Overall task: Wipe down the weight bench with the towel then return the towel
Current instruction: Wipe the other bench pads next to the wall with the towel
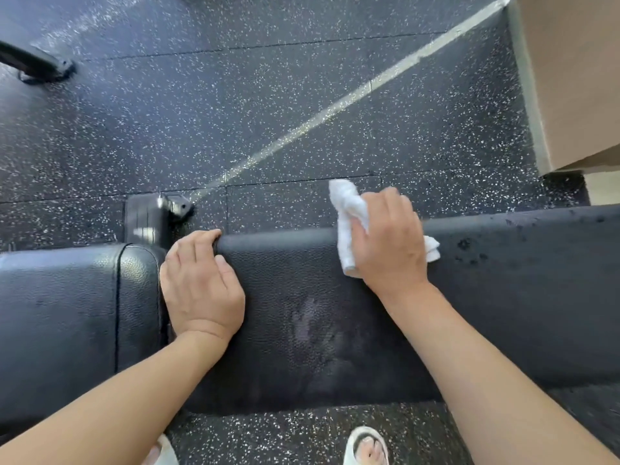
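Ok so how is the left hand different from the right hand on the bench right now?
The left hand holds no cloth; its fingers hook over the far edge of the bench pad, beside the gap between the cushions. The right hand has its grip closed on a bunched white towel, pressing it against that same far edge, further to the right. Both hands are bare and rest on the same black pad.
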Tool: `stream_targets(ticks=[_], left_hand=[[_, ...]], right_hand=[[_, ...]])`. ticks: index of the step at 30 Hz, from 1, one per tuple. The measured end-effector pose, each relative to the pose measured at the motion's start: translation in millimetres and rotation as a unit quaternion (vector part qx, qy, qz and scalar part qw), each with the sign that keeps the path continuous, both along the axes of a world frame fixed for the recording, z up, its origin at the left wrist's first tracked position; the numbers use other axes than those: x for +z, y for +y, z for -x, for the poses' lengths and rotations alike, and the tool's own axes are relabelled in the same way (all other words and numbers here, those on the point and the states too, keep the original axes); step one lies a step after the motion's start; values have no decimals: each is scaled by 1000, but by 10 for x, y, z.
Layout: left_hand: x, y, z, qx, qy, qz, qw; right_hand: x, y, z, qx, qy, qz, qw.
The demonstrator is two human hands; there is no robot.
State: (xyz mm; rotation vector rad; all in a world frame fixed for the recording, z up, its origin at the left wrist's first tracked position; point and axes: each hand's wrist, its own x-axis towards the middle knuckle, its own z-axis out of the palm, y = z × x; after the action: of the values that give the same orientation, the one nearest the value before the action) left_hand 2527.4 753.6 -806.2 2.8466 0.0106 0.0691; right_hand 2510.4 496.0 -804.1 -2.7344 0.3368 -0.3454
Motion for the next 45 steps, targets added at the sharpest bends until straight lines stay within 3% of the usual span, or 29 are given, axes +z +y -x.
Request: stream_targets(ticks=[5,13,23,26,31,36,38,43,45], left_hand=[[6,15,-5,-4,4,-3,1000],[-91,60,-24,-8,-8,-12,1000],[-54,50,0,-13,-8,7,1000],[-57,47,-1,-12,-11,16,1000],[-53,48,-1,-9,-10,16,1000],[-102,59,-9,-8,-12,6,1000],[-116,70,-17,-8,-9,3,1000],[-91,52,9,-7,-16,9,1000],[-73,32,27,-4,-22,10,1000]], right_hand=[[29,76,-89,-51,39,16,998],[89,1425,-132,65,-6,-48,997],[54,823,1722,194,-7,-47,980],[70,737,1421,177,-22,-13,984],[13,940,157,19,-54,-22,998],[59,1321,-150,4,-41,-22,999],[70,1426,285,40,-36,-44,998],[18,1104,1533,259,-20,-34,965],[-20,812,1534,263,-5,-13,965]])
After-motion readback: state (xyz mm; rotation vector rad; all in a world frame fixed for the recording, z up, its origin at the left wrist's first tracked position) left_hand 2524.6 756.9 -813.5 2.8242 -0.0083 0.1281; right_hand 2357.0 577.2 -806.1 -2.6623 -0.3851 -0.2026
